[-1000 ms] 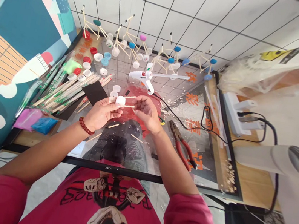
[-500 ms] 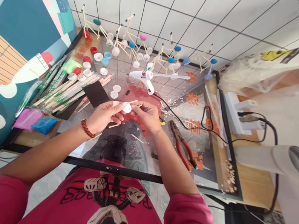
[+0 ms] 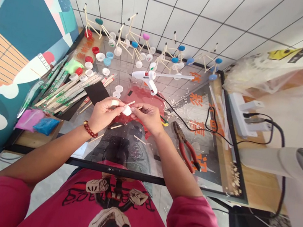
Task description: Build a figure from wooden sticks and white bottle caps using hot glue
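Note:
Over the glass tabletop point(image 3: 95, 154), both hands meet around a small white bottle cap point(image 3: 126, 110). My left hand point(image 3: 105, 114), with a pale band on one finger, pinches the cap from its left side. A short thin wooden stick point(image 3: 130, 103) juts up beside the cap. My right hand point(image 3: 148, 118) is closed at the cap's right side, a short stick end point(image 3: 140, 107) poking out between its fingertips. How the sticks meet the cap is hidden by the fingers. Loose sticks point(image 3: 139, 140) lie on the glass below.
A white glue gun point(image 3: 147, 78) lies behind the hands, its cord running right. Red-handled pliers point(image 3: 185, 146) rest at right. Bundled sticks point(image 3: 69, 90) and a black card point(image 3: 97, 92) lie left. Several stick figures point(image 3: 134, 41) on caps line the back edge.
The white cap has tilted slightly between my fingers, and both hands have shifted a little. The cap and sticks stay held; the things on the tabletop have not moved.

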Action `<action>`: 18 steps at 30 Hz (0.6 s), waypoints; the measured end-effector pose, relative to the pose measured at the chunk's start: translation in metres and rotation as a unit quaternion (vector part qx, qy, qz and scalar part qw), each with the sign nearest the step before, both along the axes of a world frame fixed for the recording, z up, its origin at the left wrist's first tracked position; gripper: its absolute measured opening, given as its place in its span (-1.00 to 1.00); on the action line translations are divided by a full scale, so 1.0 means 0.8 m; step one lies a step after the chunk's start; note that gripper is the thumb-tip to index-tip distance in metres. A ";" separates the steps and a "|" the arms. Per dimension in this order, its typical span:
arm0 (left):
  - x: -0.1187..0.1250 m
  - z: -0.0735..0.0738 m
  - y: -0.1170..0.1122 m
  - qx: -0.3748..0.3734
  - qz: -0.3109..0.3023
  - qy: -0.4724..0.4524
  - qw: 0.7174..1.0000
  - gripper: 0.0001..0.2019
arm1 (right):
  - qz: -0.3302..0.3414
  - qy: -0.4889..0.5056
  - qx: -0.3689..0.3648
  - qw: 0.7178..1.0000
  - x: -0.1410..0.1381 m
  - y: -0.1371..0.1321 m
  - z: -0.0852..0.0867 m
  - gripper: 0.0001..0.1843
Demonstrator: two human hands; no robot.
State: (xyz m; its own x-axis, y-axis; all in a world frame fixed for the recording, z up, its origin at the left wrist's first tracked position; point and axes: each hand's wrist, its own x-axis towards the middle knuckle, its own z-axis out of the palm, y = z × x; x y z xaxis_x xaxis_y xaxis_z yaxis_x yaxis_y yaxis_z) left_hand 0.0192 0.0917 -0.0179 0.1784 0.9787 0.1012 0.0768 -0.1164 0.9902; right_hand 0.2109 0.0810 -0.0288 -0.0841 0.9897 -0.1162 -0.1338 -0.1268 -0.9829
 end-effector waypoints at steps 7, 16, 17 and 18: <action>-0.001 0.003 0.003 0.013 0.020 0.001 1.000 -0.90 | 0.011 0.008 0.000 1.000 -0.002 -0.006 0.006 -0.61; 0.003 0.003 0.001 -0.018 -0.010 -0.032 0.999 -0.77 | -0.004 0.023 -0.017 1.000 -0.001 -0.001 0.003 -0.54; 0.005 0.001 0.000 -0.040 -0.016 -0.056 0.998 -0.70 | -0.009 0.026 -0.020 0.999 -0.001 0.000 0.003 -0.53; 0.006 0.000 0.000 -0.062 -0.024 -0.078 0.995 -0.62 | -0.013 0.028 -0.022 0.999 -0.001 0.001 0.003 -0.52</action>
State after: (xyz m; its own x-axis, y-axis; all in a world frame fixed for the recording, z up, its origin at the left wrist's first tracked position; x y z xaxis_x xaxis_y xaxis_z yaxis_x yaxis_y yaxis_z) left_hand 0.0244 0.0916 -0.0181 0.2164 0.9763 0.0094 -0.0817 0.0085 0.9966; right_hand 0.2104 0.0815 -0.0268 -0.0667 0.9857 -0.1546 -0.1920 -0.1647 -0.9675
